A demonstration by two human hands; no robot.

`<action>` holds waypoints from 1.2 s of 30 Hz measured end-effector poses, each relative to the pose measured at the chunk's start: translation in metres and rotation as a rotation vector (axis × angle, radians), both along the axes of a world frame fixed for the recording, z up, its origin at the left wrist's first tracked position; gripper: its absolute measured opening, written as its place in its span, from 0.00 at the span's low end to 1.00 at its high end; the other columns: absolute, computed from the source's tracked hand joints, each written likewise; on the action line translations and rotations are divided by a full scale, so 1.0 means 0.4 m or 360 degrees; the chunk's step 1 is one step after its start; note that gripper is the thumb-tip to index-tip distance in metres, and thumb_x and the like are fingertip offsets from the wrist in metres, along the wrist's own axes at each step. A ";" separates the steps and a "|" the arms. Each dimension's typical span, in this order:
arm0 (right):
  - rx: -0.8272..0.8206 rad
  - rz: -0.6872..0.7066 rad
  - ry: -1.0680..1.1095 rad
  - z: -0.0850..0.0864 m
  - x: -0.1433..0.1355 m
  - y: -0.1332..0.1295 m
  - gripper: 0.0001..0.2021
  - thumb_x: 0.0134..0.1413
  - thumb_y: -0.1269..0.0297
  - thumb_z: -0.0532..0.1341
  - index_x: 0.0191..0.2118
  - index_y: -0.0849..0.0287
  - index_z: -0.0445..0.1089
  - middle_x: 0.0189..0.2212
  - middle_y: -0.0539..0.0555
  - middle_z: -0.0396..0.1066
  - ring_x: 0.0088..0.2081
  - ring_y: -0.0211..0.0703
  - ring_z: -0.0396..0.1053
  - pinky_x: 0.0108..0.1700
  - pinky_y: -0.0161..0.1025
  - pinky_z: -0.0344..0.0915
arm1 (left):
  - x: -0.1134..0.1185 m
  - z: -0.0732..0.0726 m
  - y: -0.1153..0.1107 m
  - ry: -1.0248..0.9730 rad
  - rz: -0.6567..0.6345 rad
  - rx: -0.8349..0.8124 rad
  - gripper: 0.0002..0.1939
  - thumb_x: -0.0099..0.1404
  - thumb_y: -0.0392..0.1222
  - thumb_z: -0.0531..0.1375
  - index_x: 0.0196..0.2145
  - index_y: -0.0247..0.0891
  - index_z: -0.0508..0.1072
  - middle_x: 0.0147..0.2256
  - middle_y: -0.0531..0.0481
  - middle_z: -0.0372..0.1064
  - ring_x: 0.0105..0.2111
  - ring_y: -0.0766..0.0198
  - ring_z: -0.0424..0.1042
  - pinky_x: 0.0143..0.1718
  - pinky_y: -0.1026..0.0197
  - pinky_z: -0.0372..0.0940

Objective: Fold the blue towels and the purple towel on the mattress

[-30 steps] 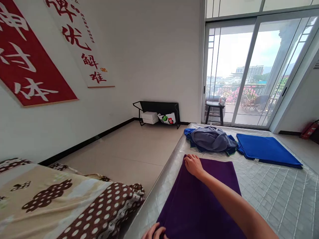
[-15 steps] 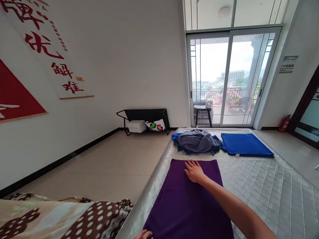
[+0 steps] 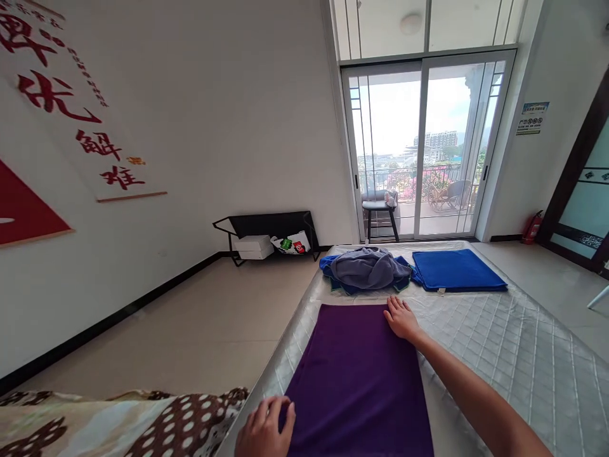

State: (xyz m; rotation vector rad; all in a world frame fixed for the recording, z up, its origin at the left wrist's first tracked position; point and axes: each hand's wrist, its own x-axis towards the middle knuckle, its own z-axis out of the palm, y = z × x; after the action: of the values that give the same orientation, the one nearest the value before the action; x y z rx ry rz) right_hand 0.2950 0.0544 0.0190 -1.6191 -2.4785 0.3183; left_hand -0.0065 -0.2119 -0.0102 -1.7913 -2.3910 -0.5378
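A purple folded cloth (image 3: 356, 381) lies spread out on the silvery quilted mattress (image 3: 514, 355) in front of me. My right hand (image 3: 402, 319) rests flat on its far right corner, fingers stretched out. At the cloth's near left edge is my left hand (image 3: 267, 426), fingers curved and thumb apart from them, holding nothing that I can see. Past the cloth sit a crumpled grey cloth (image 3: 366, 268) on blue fabric and a neatly folded blue cloth (image 3: 457, 270). The purple cloth's near edge runs out of view.
A brown and cream patterned blanket (image 3: 185, 422) lies at the lower left. Against the wall stands a black-framed rack (image 3: 271, 223) with a white box (image 3: 254, 246). A stool (image 3: 379, 209) is by the sliding glass door, and a fire extinguisher (image 3: 531, 227) stands at right.
My right hand has slid rightward from the middle of the purple cloth's far edge to its far right corner. More of my left hand has come into view at the left edge.
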 end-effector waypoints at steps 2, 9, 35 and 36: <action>0.0074 -0.0066 0.0019 -0.013 0.007 -0.019 0.32 0.69 0.55 0.41 0.72 0.66 0.49 0.72 0.58 0.43 0.73 0.46 0.38 0.71 0.46 0.36 | 0.026 0.029 0.083 0.0014 -0.0216 0.0082 0.21 0.70 0.49 0.48 0.43 0.42 0.78 0.49 0.45 0.75 0.50 0.52 0.74 0.54 0.48 0.68; -0.0048 -0.0124 -0.0061 -0.027 0.041 -0.073 0.33 0.69 0.52 0.41 0.73 0.66 0.45 0.72 0.59 0.43 0.73 0.47 0.35 0.71 0.48 0.36 | 0.168 0.056 0.444 0.0132 -0.0776 -0.0209 0.24 0.74 0.51 0.48 0.63 0.44 0.67 0.65 0.46 0.61 0.66 0.55 0.58 0.67 0.49 0.54; 0.0008 -0.0764 0.0074 0.024 0.080 0.046 0.18 0.68 0.53 0.53 0.51 0.56 0.76 0.51 0.62 0.73 0.55 0.52 0.67 0.50 0.41 0.62 | -0.047 -0.081 0.612 0.0334 -0.0390 -0.0300 0.28 0.76 0.48 0.43 0.69 0.36 0.57 0.68 0.38 0.53 0.68 0.50 0.53 0.65 0.44 0.53; -0.0008 -0.0778 0.0084 0.024 0.082 0.051 0.18 0.67 0.54 0.54 0.50 0.55 0.76 0.50 0.61 0.74 0.54 0.51 0.68 0.49 0.41 0.62 | -0.044 -0.074 0.611 0.0343 -0.0383 -0.0300 0.28 0.75 0.47 0.43 0.68 0.36 0.58 0.68 0.38 0.54 0.68 0.50 0.53 0.65 0.44 0.53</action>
State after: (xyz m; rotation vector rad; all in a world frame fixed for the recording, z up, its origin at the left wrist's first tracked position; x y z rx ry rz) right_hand 0.3278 0.0748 0.0285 -2.1084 -1.9547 0.2906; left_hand -0.0242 0.0324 -0.0400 -2.1102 -2.1591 -0.1316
